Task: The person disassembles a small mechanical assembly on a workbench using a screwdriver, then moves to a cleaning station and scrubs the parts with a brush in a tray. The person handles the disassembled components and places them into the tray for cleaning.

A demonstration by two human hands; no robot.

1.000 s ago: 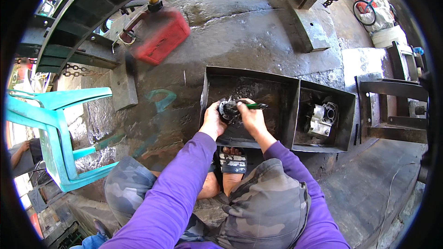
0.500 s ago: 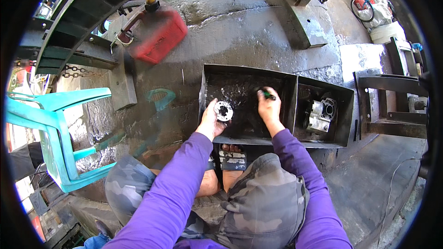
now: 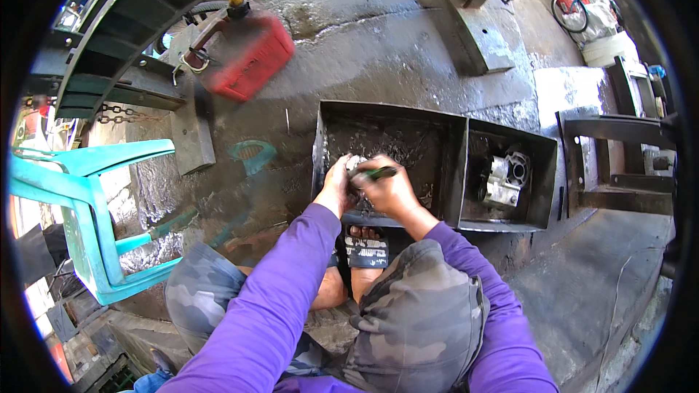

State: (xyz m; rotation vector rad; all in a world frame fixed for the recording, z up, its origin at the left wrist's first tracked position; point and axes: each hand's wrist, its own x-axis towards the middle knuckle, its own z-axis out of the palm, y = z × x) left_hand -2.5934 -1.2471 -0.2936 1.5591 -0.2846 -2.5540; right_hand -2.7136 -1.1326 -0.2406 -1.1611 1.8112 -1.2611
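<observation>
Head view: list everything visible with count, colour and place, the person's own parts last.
metal part: 1, silvery, in left hand
tool: 1, green, in right hand
divided tray: 1, dark, in front
casing: 1, silvery, tray's right compartment
fuel can: 1, red, upper left
chair: 1, turquoise, left
metal frame: 1, dark, right
bicycle: 1, bluish frame, upper right
container: 1, white, upper right
steel beams: several, grey, top
sandal: 1 clear, dark, below tray
trousers: 1 pair, grey camouflage, bottom
sleeves: 2, purple, bottom
hands: 2, bare, over tray

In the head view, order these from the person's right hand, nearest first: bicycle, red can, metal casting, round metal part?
1. Round metal part, in left hand
2. Metal casting, right side
3. Red can, upper left
4. Bicycle, upper right
</observation>
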